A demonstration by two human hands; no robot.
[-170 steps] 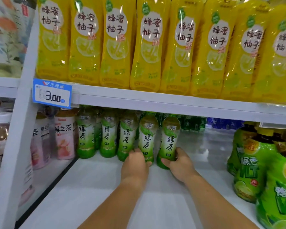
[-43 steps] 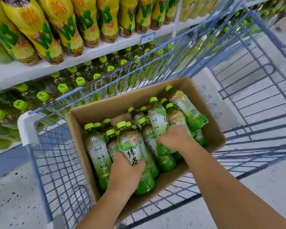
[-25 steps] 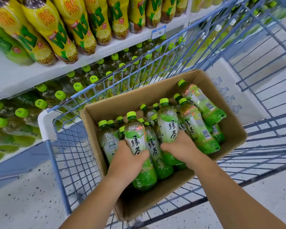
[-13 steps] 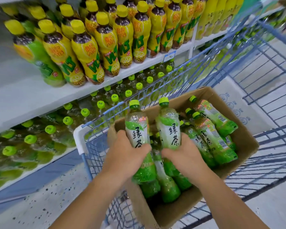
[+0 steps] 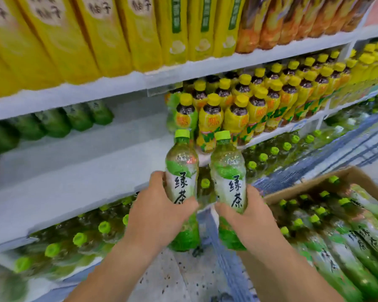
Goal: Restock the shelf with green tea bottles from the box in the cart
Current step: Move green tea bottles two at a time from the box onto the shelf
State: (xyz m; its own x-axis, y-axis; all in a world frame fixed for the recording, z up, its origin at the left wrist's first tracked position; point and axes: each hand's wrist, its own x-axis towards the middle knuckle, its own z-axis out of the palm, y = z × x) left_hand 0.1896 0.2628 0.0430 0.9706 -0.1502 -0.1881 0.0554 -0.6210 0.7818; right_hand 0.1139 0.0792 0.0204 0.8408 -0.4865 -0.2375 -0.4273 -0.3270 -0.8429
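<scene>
Hands, left [image 5: 159,214] and right [image 5: 249,216], each clasp one upright green tea bottle [image 5: 181,171]; bare shelf [image 5: 74,171] lies far-left.

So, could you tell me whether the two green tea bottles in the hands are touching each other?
Apart: the head view shows a clear gap between the left bottle and the right bottle, with shelf stock visible through it.

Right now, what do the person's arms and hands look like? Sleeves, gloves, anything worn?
Both forearms are bare right to the bottom edge of the frame: no sleeves in view. The left hand and right hand wear no gloves. No watch, bracelet or ring shows on either wrist or on the visible fingers. No markings or tape visible.
</scene>
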